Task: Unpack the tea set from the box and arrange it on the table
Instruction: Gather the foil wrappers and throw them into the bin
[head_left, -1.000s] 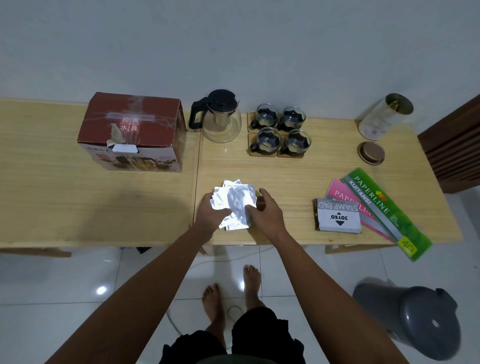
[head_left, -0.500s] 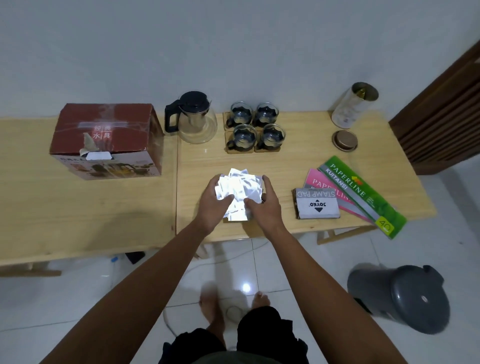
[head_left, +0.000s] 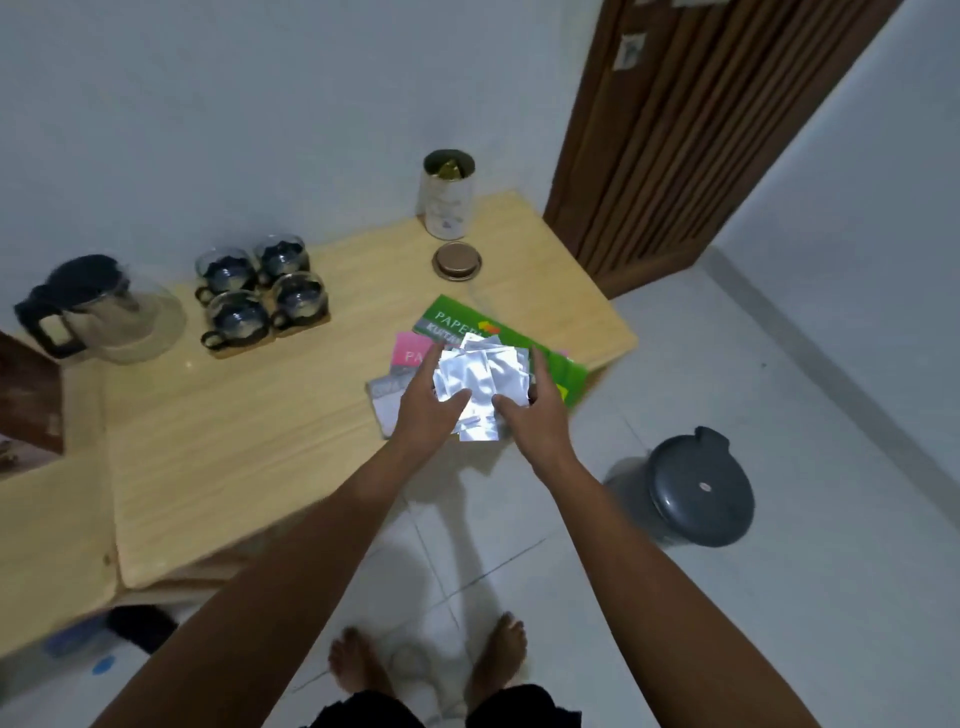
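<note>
Nearly finished, it seems: teapot (head_left: 98, 312) and four cups (head_left: 262, 288) already standing on the table (head_left: 234, 441), left of the open tin (head_left: 448, 195), with only a bundle of white wrapping (head_left: 480, 382), gripped between left hand (head_left: 428, 410) and right hand (head_left: 535, 415) in front of that tin, left to dispose of.

Silvery white packets (head_left: 480, 376), green booklet (head_left: 563, 371), pink booklet (head_left: 410, 348), pale wood-grain table (head_left: 249, 431).
</note>
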